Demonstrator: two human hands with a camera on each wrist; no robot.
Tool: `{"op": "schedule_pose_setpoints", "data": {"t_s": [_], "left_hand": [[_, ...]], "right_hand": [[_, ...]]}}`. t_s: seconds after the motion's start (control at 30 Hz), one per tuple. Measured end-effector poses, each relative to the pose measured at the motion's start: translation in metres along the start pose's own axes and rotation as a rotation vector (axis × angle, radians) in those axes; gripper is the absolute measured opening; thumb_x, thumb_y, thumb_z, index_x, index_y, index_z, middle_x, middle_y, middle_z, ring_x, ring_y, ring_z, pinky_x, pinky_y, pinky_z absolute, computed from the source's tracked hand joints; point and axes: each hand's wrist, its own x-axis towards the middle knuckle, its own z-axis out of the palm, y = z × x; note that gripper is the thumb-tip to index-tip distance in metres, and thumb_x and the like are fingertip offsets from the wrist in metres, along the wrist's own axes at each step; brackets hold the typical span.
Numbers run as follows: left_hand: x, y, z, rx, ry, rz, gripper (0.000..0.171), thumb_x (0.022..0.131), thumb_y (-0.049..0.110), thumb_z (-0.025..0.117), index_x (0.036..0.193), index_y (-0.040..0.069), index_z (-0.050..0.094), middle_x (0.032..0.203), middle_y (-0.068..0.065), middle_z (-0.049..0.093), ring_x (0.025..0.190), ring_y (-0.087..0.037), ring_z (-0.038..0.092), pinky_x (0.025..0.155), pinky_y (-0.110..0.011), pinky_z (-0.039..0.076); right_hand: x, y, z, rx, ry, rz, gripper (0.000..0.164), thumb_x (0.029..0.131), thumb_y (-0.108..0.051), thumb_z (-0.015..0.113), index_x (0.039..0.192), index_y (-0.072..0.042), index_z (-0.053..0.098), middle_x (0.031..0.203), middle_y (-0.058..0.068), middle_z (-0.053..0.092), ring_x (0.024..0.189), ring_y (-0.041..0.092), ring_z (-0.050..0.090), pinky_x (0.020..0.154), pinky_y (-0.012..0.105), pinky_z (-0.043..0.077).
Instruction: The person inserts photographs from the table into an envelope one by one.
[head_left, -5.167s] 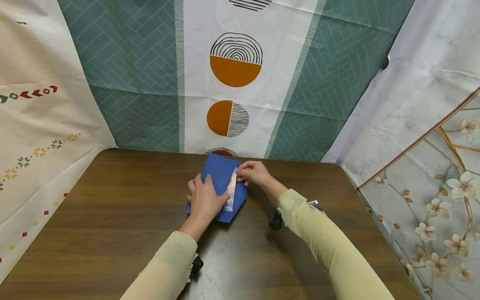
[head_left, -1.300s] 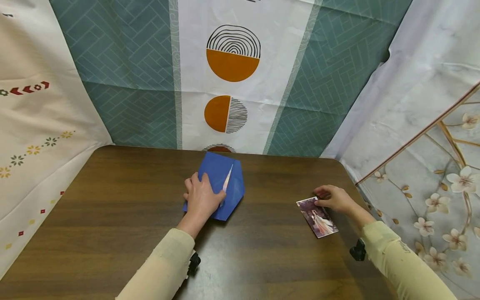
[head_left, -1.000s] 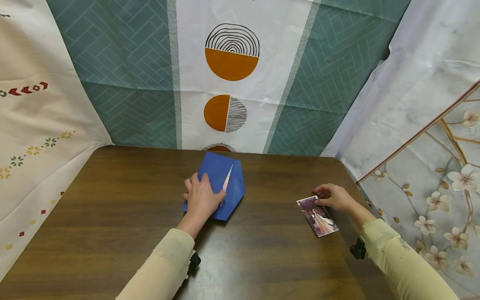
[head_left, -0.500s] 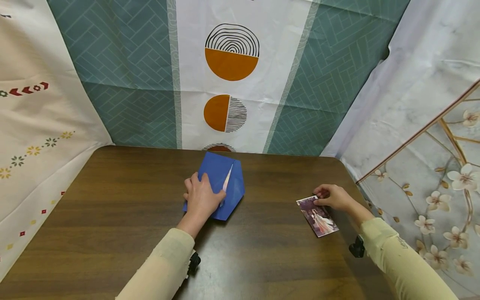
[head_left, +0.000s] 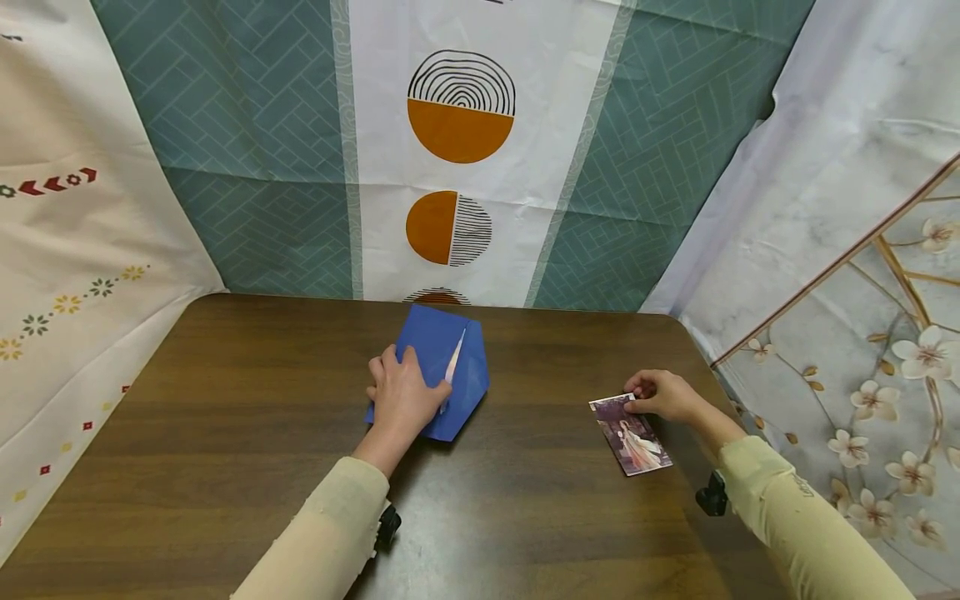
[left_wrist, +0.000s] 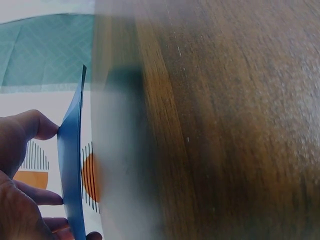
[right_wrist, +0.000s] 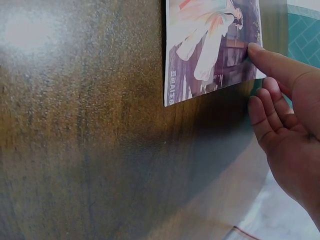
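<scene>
My left hand (head_left: 402, 394) holds a blue envelope (head_left: 471, 375), thumb and bent fingers against its face and one fingertip past its edge in the left wrist view. A narrow pale strip (head_left: 453, 360) shows through the gap in the envelope's front; most of what lies inside is hidden. Far to the right, my right hand (head_left: 666, 395) pinches the corner of a photo card (head_left: 630, 442), with the thumb (right_wrist: 270, 62) on the printed side. The picture shows a figure in a flowing pale dress on a purple background.
Both things are over a brown wooden table (head_left: 225, 467). A patterned cloth (head_left: 465, 233) hangs behind its back edge, with a flowered cloth (head_left: 862, 400) on the right and a cream one (head_left: 90, 292) on the left. Black wrist cameras sit under both sleeves.
Earlier my right hand was at the envelope's opening, where a pale packet showed. It has since moved right to the photo card, which shifts slightly left. My left hand stays on the envelope.
</scene>
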Motion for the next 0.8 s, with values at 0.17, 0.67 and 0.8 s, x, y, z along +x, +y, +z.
{"op": "schedule_pose_setpoints", "data": {"t_s": [0.17,0.67,0.8], "left_hand": [[-0.0002,0.0001,0.0003,0.002,-0.004,0.001,0.082,0.090,0.035,0.080,0.153,-0.009,0.049,0.161,-0.034,0.032,0.145,-0.053,0.027,0.100,-0.078,0.039],[0.0005,0.0004,0.0012,0.006,-0.007,-0.002,0.082,0.090,0.035,0.081,0.152,-0.009,0.049,0.161,-0.034,0.032,0.146,-0.053,0.026,0.101,-0.078,0.039],[0.0006,0.0010,0.0004,0.004,-0.002,0.001,0.081,0.090,0.034,0.081,0.151,-0.009,0.050,0.160,-0.034,0.033,0.146,-0.054,0.027,0.101,-0.077,0.039]], "right_hand": [[-0.0016,-0.0005,0.0012,-0.006,-0.001,-0.003,0.023,0.089,-0.019,0.088,0.101,-0.005,0.074,0.089,0.002,0.064,0.081,0.014,0.054,0.072,0.031,0.046],[-0.0021,0.0033,0.0034,0.068,0.044,-0.016,0.023,0.088,-0.012,0.088,0.093,-0.007,0.067,0.083,0.000,0.063,0.075,0.009,0.056,0.068,0.027,0.047],[-0.0019,0.0018,0.0016,0.124,0.048,-0.014,0.022,0.088,-0.009,0.088,0.094,-0.006,0.067,0.084,0.000,0.063,0.074,0.008,0.056,0.067,0.026,0.047]]}}
